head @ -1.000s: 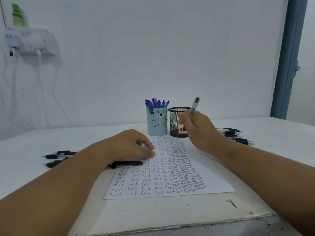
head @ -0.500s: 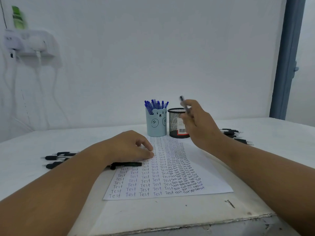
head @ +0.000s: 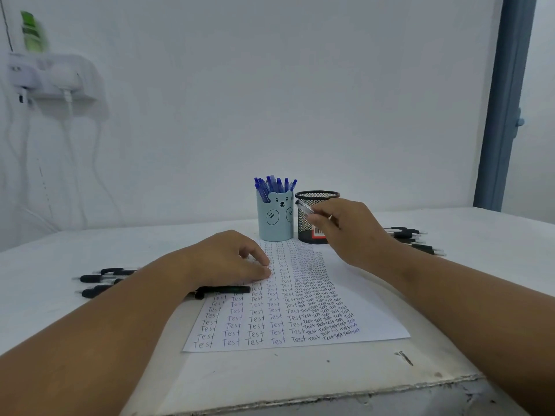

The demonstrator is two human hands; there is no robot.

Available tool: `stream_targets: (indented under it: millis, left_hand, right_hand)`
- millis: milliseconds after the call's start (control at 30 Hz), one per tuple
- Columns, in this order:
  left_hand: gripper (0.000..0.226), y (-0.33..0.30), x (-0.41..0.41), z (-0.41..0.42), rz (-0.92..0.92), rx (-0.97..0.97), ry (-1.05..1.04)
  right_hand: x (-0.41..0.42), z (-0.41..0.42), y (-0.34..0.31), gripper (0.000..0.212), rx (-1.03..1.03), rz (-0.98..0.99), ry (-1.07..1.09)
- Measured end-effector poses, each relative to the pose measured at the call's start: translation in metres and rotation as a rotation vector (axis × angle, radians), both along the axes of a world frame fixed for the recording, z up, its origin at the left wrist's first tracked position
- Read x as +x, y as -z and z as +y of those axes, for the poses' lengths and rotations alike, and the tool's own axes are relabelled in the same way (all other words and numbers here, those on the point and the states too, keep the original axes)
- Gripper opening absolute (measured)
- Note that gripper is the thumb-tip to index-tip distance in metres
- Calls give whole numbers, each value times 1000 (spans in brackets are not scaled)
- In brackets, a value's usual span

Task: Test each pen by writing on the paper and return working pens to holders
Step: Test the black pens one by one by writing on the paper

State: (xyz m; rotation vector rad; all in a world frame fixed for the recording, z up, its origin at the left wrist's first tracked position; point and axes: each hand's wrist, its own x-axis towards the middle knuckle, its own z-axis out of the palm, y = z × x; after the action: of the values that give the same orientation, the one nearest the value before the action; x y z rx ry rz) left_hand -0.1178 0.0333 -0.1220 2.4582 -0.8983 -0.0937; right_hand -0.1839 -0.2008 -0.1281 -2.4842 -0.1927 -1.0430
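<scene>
I see the right hand (head: 348, 229), pinching a clear pen (head: 306, 209), has swung it from upright down toward the black mesh holder (head: 315, 219) at 12 o'clock of the paper (head: 369, 298), so this pen seems tested, while the left hand (head: 231, 259) presses the paper with loosely bent fingers.

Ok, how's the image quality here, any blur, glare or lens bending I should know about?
Head view: even, soft light with a cool cast and faint shadows; no glare. The pen in the right hand is motion-smeared, and the green bottle is blurred. The writing on the paper is legible. Wide-angle bending tilts the door frame.
</scene>
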Motion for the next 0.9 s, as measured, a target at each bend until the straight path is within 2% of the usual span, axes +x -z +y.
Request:
stream_targets:
  millis: [267, 400, 533, 633, 700, 800, 900]
  left_hand:
    - [16, 0, -1, 0, -2, 3, -3]
    - [16, -1, -1, 0, 3, 3, -8]
    - [13, 0, -2, 0, 10, -13, -11]
    - [13, -1, -3, 0, 10, -12, -12]
    - [13, -1, -3, 0, 10, -8, -15]
    - [12, -1, -3, -1, 16, -13, -21]
    - [11, -1, -2, -1, 16, -9, -20]
  right_hand:
    - [4, -4, 1, 30, 8, 22, 1]
    - [6, -10, -1, 12, -25, 61, 63]
    - [4, -29, -4, 24, 151, 117, 109]
    - [6, -48, -6, 20, 19, 209, 301]
    - [5, -58, -6, 26, -44, 287, 409]
    - [1, -64, -5, 40, -53, 399, 495]
    - [2, -67, -4, 44, -88, 420, 525]
